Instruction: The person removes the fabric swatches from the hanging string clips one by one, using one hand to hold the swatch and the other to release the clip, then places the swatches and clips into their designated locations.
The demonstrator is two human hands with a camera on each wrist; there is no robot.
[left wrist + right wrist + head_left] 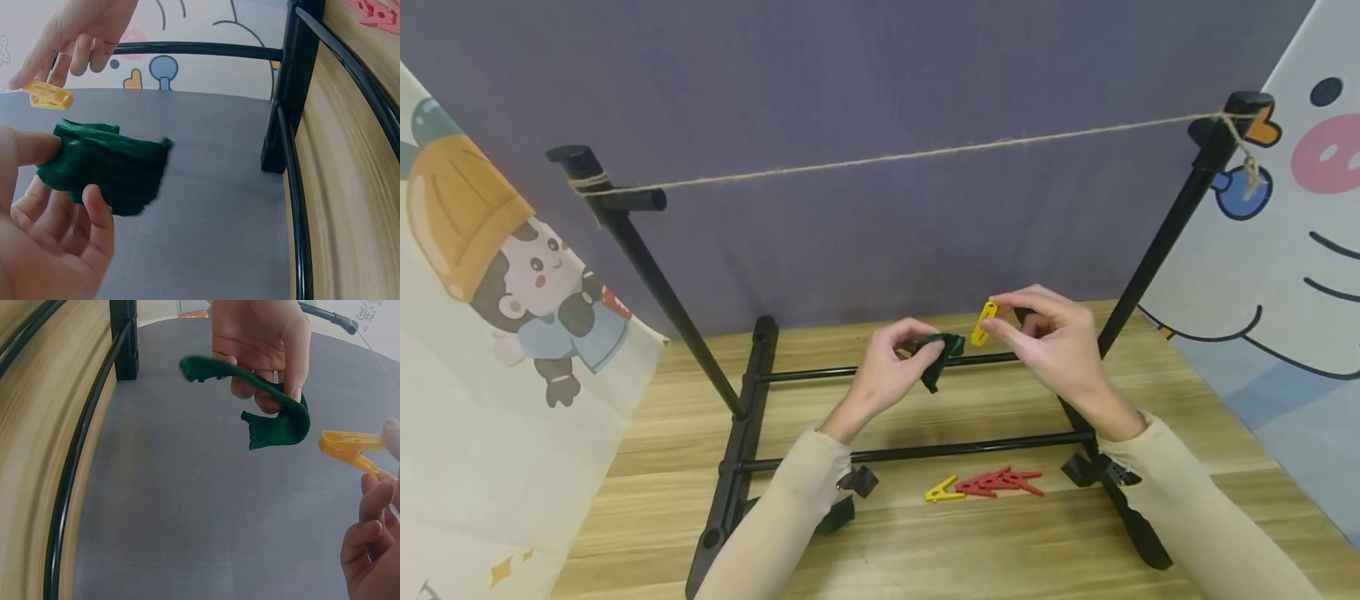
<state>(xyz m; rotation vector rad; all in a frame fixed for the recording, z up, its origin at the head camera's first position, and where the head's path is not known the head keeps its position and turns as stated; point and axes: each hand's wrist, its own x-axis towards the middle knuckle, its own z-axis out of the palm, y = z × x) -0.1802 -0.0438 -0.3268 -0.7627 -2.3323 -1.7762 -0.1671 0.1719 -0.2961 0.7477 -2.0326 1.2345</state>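
Note:
My left hand (883,367) pinches a small piece of dark green cloth (934,371) between thumb and fingers. In the right wrist view the cloth (281,428) hangs folded over in a curve. A yellow clothespin (983,323) is pinched by its handle ends in my right hand (1056,342), thumb against fingers. The clothespin's nose (328,440) points toward the cloth, with a small gap between them. Both hands are above the lower bars of a black stand, well below the twine (887,158).
The twine is tied between two black posts (662,292) of the stand. On the wooden table (925,550) lie a yellow clothespin (943,490) and several red clothespins (1000,482). Something dark green (837,517) lies partly behind my left forearm. Crossbars (970,450) join the stand's feet.

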